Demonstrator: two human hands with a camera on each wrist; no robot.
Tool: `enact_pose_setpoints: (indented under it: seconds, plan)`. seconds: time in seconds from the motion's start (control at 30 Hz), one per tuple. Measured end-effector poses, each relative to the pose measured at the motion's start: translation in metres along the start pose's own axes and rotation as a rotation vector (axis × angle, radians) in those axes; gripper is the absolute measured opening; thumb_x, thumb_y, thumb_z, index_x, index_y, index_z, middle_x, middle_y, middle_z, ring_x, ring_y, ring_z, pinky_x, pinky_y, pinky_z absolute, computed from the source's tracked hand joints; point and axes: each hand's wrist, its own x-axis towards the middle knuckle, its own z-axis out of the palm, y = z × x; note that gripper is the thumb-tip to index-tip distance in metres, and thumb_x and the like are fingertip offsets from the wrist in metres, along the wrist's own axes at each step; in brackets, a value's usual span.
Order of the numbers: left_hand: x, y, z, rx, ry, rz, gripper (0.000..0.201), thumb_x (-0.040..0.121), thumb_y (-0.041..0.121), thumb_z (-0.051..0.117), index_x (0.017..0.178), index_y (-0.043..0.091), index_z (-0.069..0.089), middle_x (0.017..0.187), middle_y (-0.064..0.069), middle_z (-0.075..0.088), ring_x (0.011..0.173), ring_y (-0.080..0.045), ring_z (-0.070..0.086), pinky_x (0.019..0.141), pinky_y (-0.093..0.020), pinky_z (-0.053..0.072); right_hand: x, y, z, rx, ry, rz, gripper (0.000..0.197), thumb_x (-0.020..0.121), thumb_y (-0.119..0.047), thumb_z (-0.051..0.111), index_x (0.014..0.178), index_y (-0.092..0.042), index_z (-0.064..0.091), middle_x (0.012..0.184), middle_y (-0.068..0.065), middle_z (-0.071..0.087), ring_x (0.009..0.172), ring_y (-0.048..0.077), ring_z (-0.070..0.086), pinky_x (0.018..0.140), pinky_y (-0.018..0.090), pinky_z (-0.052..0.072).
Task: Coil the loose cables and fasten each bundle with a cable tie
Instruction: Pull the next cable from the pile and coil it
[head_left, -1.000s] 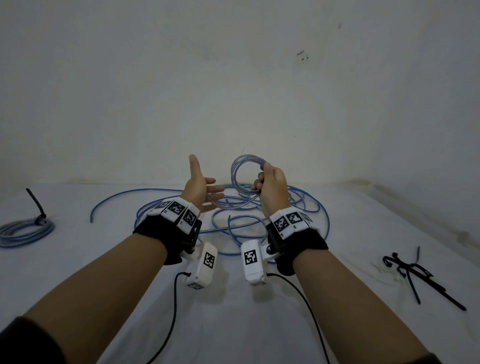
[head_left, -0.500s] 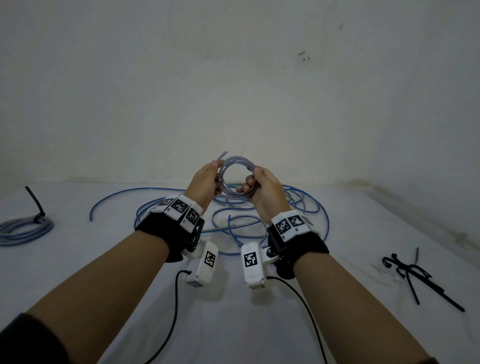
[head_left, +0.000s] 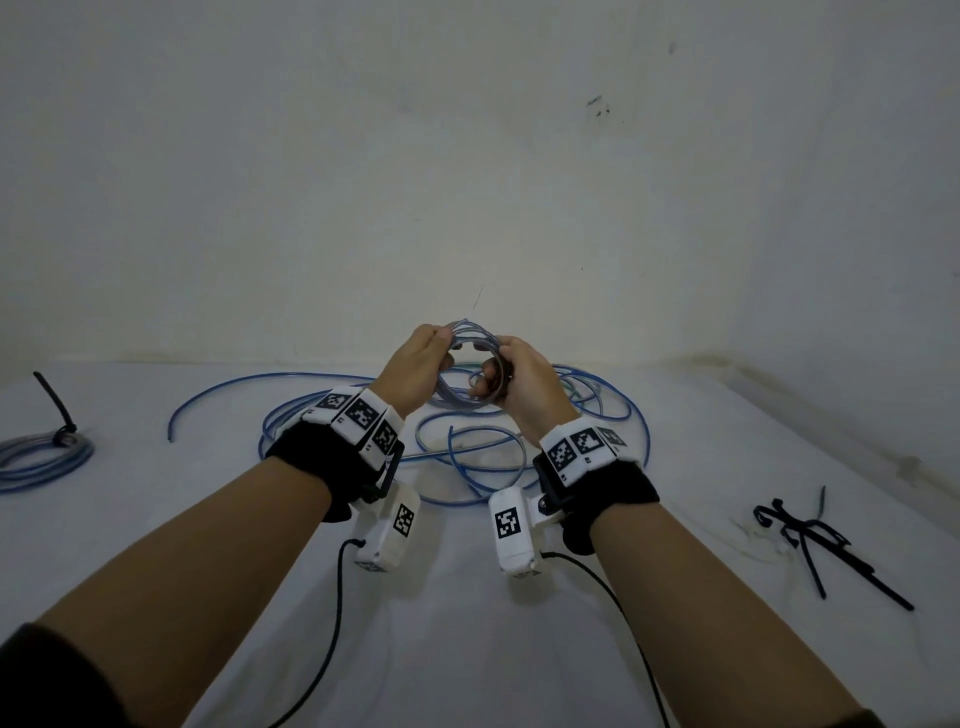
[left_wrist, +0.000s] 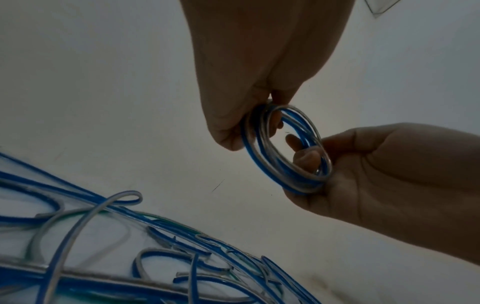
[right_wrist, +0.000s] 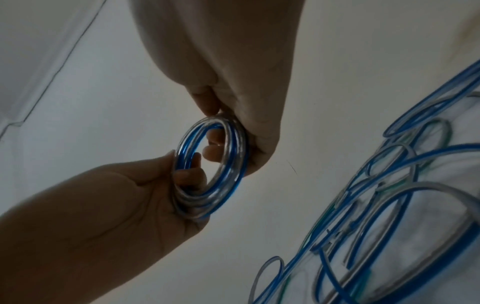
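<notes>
The left hand (head_left: 415, 366) and right hand (head_left: 524, 382) each pinch opposite sides of a small blue-and-clear cable coil (head_left: 470, 369), held upright above the worktop (head_left: 467, 623). Loose blue cables (head_left: 519, 457) sprawl beneath; a tied bundle (head_left: 41, 457) lies far left, black cable ties (head_left: 821, 540) far right.

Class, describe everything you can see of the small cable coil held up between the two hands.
The coil is a small round ring of several turns of thin, glossy cable, blue and clear-grey, plastic by its look. It is held in the air above the loose cables on the table, touching none of them. The left hand pinches one side and the right hand grips the other. No tie shows on it.
</notes>
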Motion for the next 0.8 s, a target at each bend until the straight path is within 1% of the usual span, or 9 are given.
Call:
enact_pose_setpoints:
  seconds: [0.03,0.07,0.13,0.17,0.3,0.4,0.5,0.63,0.8]
  plan:
    - [0.001,-0.001,0.001,0.036,-0.024,0.003,0.024,0.101,0.025,0.032,0.099,0.008,0.049,0.077,0.002,0.047,0.066,-0.01,0.044,0.059,-0.012,0.037,-0.001,0.0,-0.002,-0.05,0.008,-0.016,0.028,0.097,-0.005,0.027,0.104,-0.005,0.054,0.068,0.009,0.046,0.053,0.02,0.046,0.059,0.033,0.044]
    - [0.001,-0.003,0.002,0.069,-0.049,0.011,0.025,0.101,0.024,0.033,0.097,0.006,0.05,0.079,0.001,0.047,0.071,-0.013,0.046,0.069,-0.017,0.039,-0.002,-0.001,-0.003,-0.095,0.014,-0.037,0.029,0.097,-0.006,0.028,0.11,-0.008,0.054,0.072,0.01,0.048,0.055,0.019,0.048,0.058,0.031,0.045]
    - [0.001,-0.005,0.005,0.106,-0.078,0.029,0.026,0.101,0.024,0.033,0.094,0.005,0.05,0.08,0.0,0.048,0.08,-0.019,0.047,0.082,-0.032,0.041,-0.002,-0.001,-0.005,-0.173,0.019,-0.105,0.027,0.099,-0.014,0.032,0.116,-0.019,0.053,0.08,0.008,0.05,0.057,0.016,0.049,0.057,0.027,0.048]
    - [0.001,-0.005,0.007,0.107,-0.08,0.032,0.025,0.1,0.023,0.034,0.093,0.005,0.05,0.079,0.001,0.048,0.08,-0.02,0.046,0.081,-0.034,0.04,-0.002,-0.001,-0.005,-0.225,0.022,-0.153,0.023,0.1,-0.018,0.036,0.115,-0.021,0.054,0.081,0.007,0.05,0.057,0.014,0.048,0.056,0.025,0.047]
    - [0.0,0.003,0.014,0.032,-0.126,-0.018,0.024,0.101,0.023,0.033,0.085,0.012,0.048,0.077,0.004,0.044,0.071,-0.009,0.044,0.068,-0.022,0.037,-0.002,0.001,-0.01,-0.411,0.054,-0.278,0.012,0.096,-0.019,0.051,0.101,-0.015,0.062,0.078,0.003,0.057,0.059,0.013,0.048,0.054,0.023,0.044]
    - [-0.002,0.008,0.014,-0.025,-0.207,-0.047,0.031,0.101,0.023,0.032,0.076,0.015,0.047,0.075,0.0,0.046,0.073,-0.015,0.043,0.076,-0.03,0.035,-0.002,0.002,-0.014,-0.376,0.082,-0.292,0.01,0.094,-0.014,0.055,0.096,-0.011,0.064,0.081,-0.001,0.06,0.069,0.006,0.054,0.057,0.018,0.045]
    - [-0.006,0.013,0.014,-0.243,-0.291,-0.216,0.033,0.102,0.026,0.031,0.082,0.012,0.053,0.061,-0.002,0.058,0.065,-0.017,0.053,0.068,-0.031,0.041,-0.003,0.002,-0.017,-0.322,0.078,-0.284,0.009,0.093,-0.012,0.054,0.091,-0.013,0.063,0.076,-0.002,0.058,0.061,0.002,0.05,0.056,0.018,0.042]
    - [-0.004,0.017,0.014,-0.358,-0.367,-0.352,0.045,0.101,0.037,0.028,0.078,0.009,0.054,0.048,0.002,0.048,0.048,-0.015,0.054,0.067,-0.032,0.047,-0.005,0.001,-0.022,-0.273,0.089,-0.257,0.015,0.093,-0.009,0.052,0.083,-0.017,0.061,0.066,-0.003,0.052,0.054,0.006,0.043,0.054,0.019,0.037]
    - [0.0,0.025,0.027,-0.497,-0.371,-0.381,0.037,0.101,0.023,0.03,0.074,0.008,0.05,0.049,0.002,0.043,0.04,-0.01,0.044,0.06,-0.029,0.045,-0.01,-0.006,-0.03,-0.153,0.154,-0.234,0.018,0.092,-0.005,0.051,0.08,-0.014,0.06,0.075,0.001,0.059,0.064,0.01,0.052,0.058,0.02,0.043]
